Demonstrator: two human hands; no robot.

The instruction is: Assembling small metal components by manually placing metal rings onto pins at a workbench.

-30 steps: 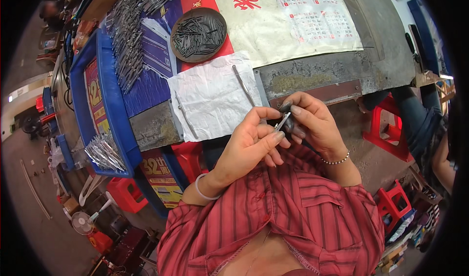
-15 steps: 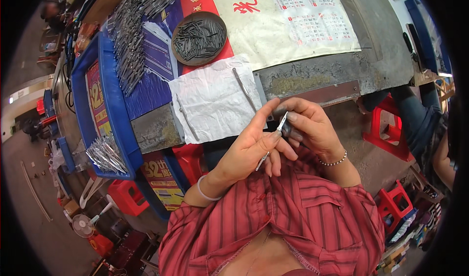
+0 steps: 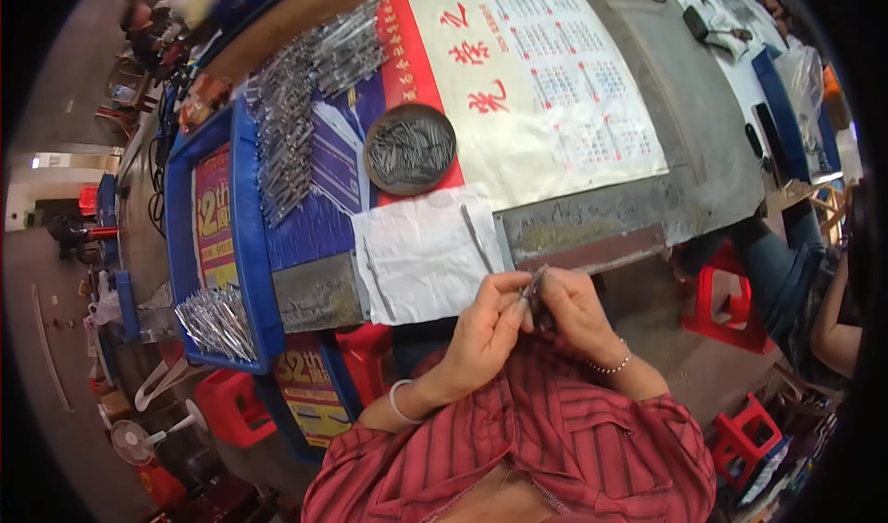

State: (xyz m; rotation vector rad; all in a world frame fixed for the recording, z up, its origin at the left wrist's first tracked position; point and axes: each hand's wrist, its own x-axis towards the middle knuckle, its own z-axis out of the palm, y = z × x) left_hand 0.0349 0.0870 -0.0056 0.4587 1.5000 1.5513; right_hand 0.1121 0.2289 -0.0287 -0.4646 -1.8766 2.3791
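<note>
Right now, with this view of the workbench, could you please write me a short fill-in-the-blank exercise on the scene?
1. The left hand and right hand meet at a small metal piece; the beaded bracelet is on the ____ wrist.
2. On the crumpled white sheet lie ____ slender metal rods.
3. Dark metal pins lie in a bowl that is ____ in shape.
4. The tray with bright metal pieces at its near end is ____ in colour.

Missing words: right; two; round; blue.

held piece (image 3: 528,291) looks metallic, tray (image 3: 252,236) plastic (smooth).
</note>
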